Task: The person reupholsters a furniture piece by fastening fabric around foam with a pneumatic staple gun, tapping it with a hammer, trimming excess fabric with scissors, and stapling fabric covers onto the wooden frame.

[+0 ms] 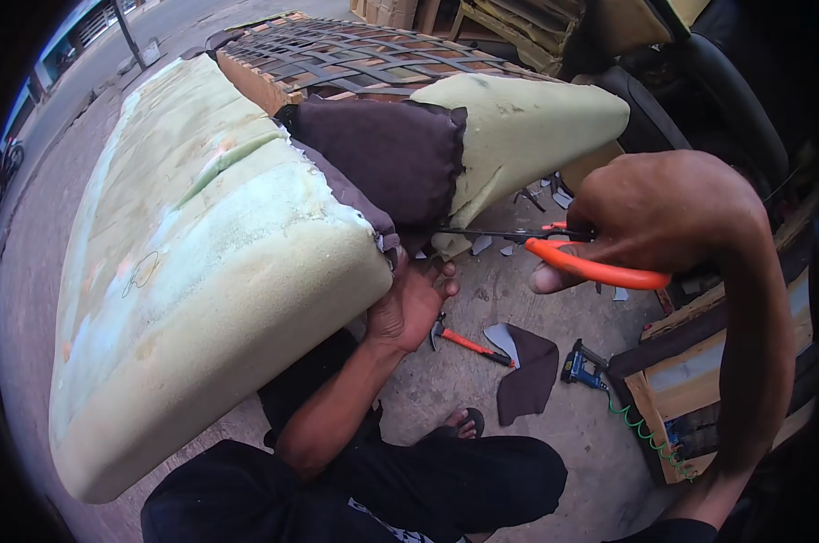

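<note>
My right hand is closed round the orange handles of a pair of scissors. The dark blades point left, toward the lower edge of the dark brown fabric on the furniture frame. Below the end of the pale foam cushion, my left hand is palm up with its fingers apart and partly curled, near the fabric's lower corner. Whether its fingertips touch the fabric is hard to tell. Another foam-covered part lies beyond the fabric.
Woven straps span the wooden frame at the back. On the ground are a hammer, a brown fabric scrap, small offcuts and a blue staple gun with a green coiled hose. Another wooden frame stands at the right.
</note>
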`<state>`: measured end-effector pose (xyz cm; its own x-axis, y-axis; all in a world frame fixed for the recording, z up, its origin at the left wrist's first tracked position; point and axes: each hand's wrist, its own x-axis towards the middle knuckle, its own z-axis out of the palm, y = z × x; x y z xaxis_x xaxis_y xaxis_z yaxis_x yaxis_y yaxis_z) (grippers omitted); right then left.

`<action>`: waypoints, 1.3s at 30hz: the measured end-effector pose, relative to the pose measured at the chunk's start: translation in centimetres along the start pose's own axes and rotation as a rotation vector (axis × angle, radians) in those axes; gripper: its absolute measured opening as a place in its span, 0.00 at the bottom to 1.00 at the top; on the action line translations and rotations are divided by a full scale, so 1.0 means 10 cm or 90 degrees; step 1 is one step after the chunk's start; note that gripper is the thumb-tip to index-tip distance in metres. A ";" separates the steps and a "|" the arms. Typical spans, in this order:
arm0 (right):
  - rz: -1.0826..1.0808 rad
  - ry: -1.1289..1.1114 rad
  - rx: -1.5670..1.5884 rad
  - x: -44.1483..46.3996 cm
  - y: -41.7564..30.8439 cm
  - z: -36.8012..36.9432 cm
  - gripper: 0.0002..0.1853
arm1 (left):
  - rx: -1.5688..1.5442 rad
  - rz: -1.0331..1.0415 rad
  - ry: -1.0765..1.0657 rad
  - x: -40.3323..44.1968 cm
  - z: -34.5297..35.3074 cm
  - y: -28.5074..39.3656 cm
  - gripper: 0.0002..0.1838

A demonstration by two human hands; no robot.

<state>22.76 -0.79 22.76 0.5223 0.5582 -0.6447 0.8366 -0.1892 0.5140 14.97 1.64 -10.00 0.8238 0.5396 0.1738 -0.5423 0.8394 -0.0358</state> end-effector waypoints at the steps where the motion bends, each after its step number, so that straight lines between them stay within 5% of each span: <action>1: 0.009 0.006 -0.024 0.00 -0.01 -0.04 0.45 | -0.004 -0.008 0.003 0.02 -0.02 0.00 0.18; 9: -0.034 -0.008 -0.046 0.10 -0.32 -0.28 0.46 | 0.095 -0.039 0.038 0.13 -0.06 0.05 0.27; 11: -0.065 0.086 -0.029 0.21 -0.32 -0.15 0.46 | 0.098 -0.033 0.038 0.12 0.01 0.07 0.29; 19: -0.101 0.160 0.138 0.24 -0.24 0.26 0.35 | 0.084 -0.039 0.067 0.13 0.03 0.08 0.32; 25: -0.105 0.180 0.268 0.48 -0.36 0.48 0.28 | 0.080 -0.095 0.054 0.12 0.03 0.06 0.28; 27: -0.111 0.176 0.279 0.46 -0.39 0.56 0.26 | 0.038 -0.068 -0.054 0.12 -0.08 0.07 0.27; 30: -0.167 0.505 0.268 0.41 -0.48 0.86 0.17 | 0.117 -0.076 -0.013 0.11 -0.11 0.09 0.25; 35: -0.204 0.606 0.358 0.38 -0.58 1.00 0.15 | 0.238 -0.014 -0.023 0.11 -0.26 0.06 0.22; 37: -0.174 0.569 0.387 0.53 -0.64 1.01 0.13 | 0.212 0.003 0.145 0.04 -0.08 0.04 0.18; 39: -0.121 0.531 0.354 0.70 -0.73 1.04 0.11 | 0.277 -0.040 0.051 0.03 -0.53 0.14 0.17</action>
<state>22.04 -3.90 8.69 0.2699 0.9627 0.0207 0.9627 -0.2692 -0.0285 15.34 3.30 -15.17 0.8586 0.5057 0.0848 -0.4952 0.7751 0.3924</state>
